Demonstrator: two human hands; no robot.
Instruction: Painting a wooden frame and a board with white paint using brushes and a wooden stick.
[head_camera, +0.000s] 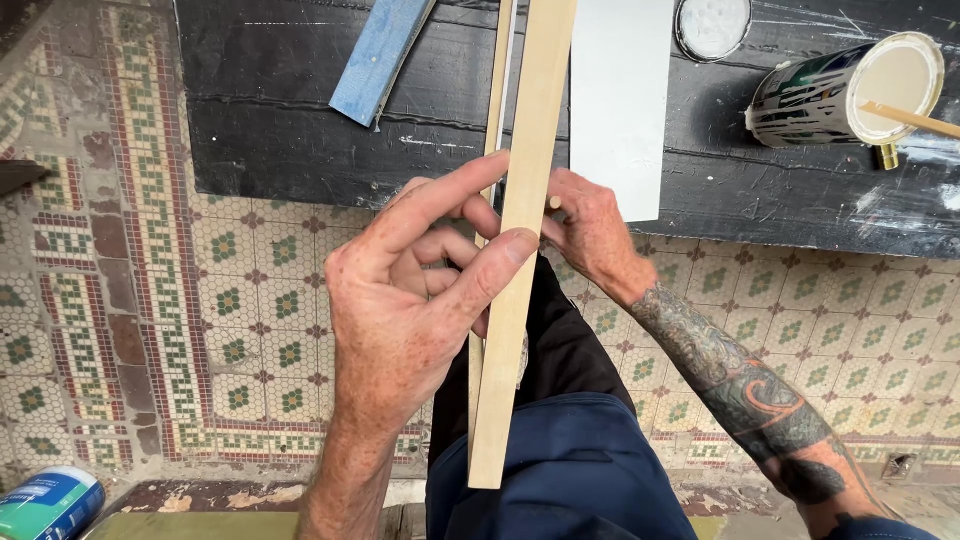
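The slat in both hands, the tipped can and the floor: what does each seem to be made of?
Slat: pale bare wood, apparently unfinished, faint straight grain.
Can: probably metal, glossy wall, rolled rim.
Floor: small mosaic tiles, likely ceramic, matt and worn.

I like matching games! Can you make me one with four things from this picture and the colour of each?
Things:
1. long strip held in the hands
2. board lying at the top
3. flat panel beside the strip
4. work surface

Colours:
A. white
B. black
C. pale wood
D. blue

Pairs: 1-C, 2-D, 3-A, 4-B
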